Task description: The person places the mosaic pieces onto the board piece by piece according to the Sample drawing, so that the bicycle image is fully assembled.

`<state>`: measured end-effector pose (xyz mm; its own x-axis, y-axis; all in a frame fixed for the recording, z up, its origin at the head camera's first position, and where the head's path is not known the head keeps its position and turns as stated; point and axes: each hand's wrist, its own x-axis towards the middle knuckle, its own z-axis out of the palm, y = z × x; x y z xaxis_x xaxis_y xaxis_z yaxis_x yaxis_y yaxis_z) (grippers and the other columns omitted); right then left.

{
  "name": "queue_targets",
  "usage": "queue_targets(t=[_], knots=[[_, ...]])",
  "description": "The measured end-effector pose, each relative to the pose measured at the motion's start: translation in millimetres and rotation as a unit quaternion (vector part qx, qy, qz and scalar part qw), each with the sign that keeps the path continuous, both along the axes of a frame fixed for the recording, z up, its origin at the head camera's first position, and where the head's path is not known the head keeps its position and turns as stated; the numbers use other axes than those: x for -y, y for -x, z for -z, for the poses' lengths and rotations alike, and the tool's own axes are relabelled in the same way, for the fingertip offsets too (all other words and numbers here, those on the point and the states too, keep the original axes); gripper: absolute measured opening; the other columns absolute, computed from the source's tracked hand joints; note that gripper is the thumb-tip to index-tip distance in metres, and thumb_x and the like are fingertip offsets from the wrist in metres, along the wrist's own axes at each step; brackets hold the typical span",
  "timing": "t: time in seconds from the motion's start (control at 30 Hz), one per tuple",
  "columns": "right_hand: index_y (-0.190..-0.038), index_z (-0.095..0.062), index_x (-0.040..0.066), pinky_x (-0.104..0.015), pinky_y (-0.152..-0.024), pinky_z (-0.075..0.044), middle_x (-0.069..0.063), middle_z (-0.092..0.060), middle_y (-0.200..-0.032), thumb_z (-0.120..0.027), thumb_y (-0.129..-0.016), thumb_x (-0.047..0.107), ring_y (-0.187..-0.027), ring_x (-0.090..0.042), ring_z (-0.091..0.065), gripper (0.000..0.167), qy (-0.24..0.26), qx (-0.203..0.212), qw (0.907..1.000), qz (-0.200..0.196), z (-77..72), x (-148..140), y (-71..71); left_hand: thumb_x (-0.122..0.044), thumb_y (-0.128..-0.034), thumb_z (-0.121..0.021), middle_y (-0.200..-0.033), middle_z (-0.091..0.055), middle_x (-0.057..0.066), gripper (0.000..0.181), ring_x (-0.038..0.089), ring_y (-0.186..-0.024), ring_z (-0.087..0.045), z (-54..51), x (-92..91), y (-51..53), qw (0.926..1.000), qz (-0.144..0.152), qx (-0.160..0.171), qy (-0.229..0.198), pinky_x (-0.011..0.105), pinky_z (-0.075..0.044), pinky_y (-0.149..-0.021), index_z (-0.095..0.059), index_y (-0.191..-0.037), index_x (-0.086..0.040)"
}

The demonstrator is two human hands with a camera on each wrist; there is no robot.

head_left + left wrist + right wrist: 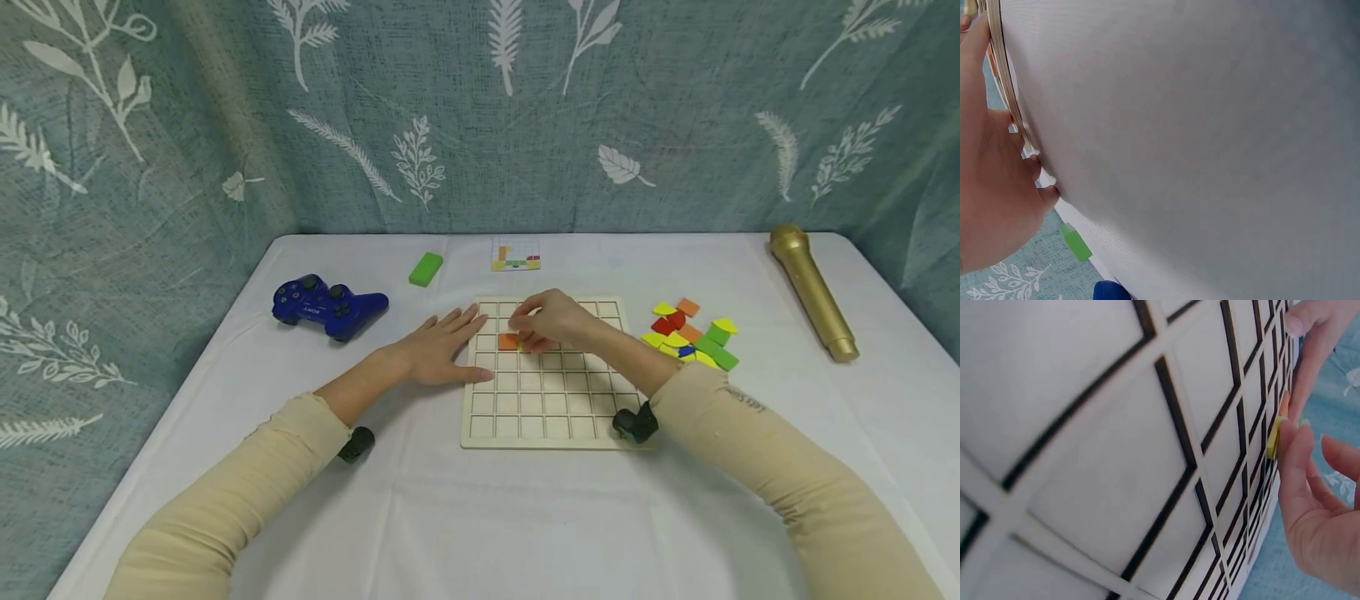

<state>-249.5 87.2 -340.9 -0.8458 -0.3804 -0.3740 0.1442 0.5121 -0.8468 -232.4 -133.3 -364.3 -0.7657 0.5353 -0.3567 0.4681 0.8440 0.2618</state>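
A pale wooden grid board point(531, 427) lies flat on the white cloth. My left hand point(438, 350) rests at its left edge, fingers spread and thumb reaching over the rim. An orange square tile point(507, 342) sits in a cell of an upper row. Just right of it, my right hand point(558, 321) is bent over the board. In the right wrist view its fingertips touch a yellow tile point(1274, 439) beside the orange one, with the thumb held apart. The yellow tile's full shape is hidden by the fingers.
Right of the board lies a loose pile of coloured tiles point(688, 333). A small printed pattern card point(515, 254) is behind the board. A green block point(426, 269) and a blue game controller point(326, 307) lie to the left. At far right is a gold microphone point(813, 292).
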Motion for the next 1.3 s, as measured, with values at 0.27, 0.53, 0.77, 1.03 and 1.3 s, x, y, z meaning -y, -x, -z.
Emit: queue_targets(t=[0.27, 0.53, 0.77, 1.03, 1.3], knots=[[-0.130, -0.053, -0.001, -0.030, -0.073, -0.055, -0.016, -0.066, -0.104, -0.054, -0.100, 0.020, -0.080, -0.018, -0.066, 0.037, 0.024, 0.037, 0.9976, -0.054, 2.0, -17, 11.5, -0.069, -0.0886, -0.044, -0.158, 0.007, 0.005, 0.095, 0.027, -0.144, 0.004, 2.1, 0.0, 1.4, 1.0000, 0.000, -0.003, 0.004, 0.049, -0.001, -0.113, -0.001, -0.155, -0.016], [-0.137, -0.044, -0.003, -0.035, -0.087, -0.051, -0.019, -0.059, -0.119, -0.052, -0.100, 0.025, -0.096, -0.021, -0.063, 0.047, 0.063, 0.078, 0.9903, -0.097, 4.9, -56, 19.6, -0.068, -0.0889, -0.045, -0.159, 0.006, 0.005, 0.095, 0.027, -0.144, 0.003, 3.3, -1.4, -0.2, 1.0000, -0.004, -0.006, 0.002, 0.048, -0.001, -0.113, -0.002, -0.155, -0.015], [-0.143, -0.035, -0.004, -0.035, -0.093, -0.047, -0.025, -0.048, -0.132, -0.044, -0.104, 0.021, -0.104, -0.021, -0.060, 0.048, 0.095, 0.093, 0.9892, -0.060, -0.3, -102, 22.4, -0.068, -0.0885, -0.045, -0.158, 0.008, 0.005, 0.095, 0.027, -0.144, 0.004, 3.0, -0.4, 0.1, 1.0000, 0.003, -0.005, -0.004, 0.048, 0.001, -0.113, 0.000, -0.155, -0.016], [-0.147, -0.029, -0.001, -0.030, -0.093, -0.047, -0.025, -0.041, -0.140, -0.042, -0.104, 0.025, -0.109, -0.022, -0.056, 0.052, 0.065, 0.075, 0.9951, 0.008, -10.6, -149, 22.4, -0.069, -0.0881, -0.045, -0.158, 0.008, 0.004, 0.096, 0.026, -0.144, 0.004, 1.7, 0.1, 1.7, 1.0000, 0.001, -0.004, -0.003, 0.048, 0.000, -0.113, -0.001, -0.155, -0.016], [-0.148, -0.022, -0.005, -0.030, -0.094, -0.046, -0.022, -0.042, -0.137, -0.044, -0.103, 0.030, -0.104, -0.013, -0.060, 0.061, 0.113, 0.062, 0.9893, 0.068, -5.5, -190, 23.8, -0.068, -0.0883, -0.046, -0.158, 0.007, 0.004, 0.095, 0.027, -0.144, 0.004, 2.6, 0.3, 1.4, 1.0000, -0.002, -0.006, -0.001, 0.048, 0.000, -0.113, -0.001, -0.155, -0.016]])
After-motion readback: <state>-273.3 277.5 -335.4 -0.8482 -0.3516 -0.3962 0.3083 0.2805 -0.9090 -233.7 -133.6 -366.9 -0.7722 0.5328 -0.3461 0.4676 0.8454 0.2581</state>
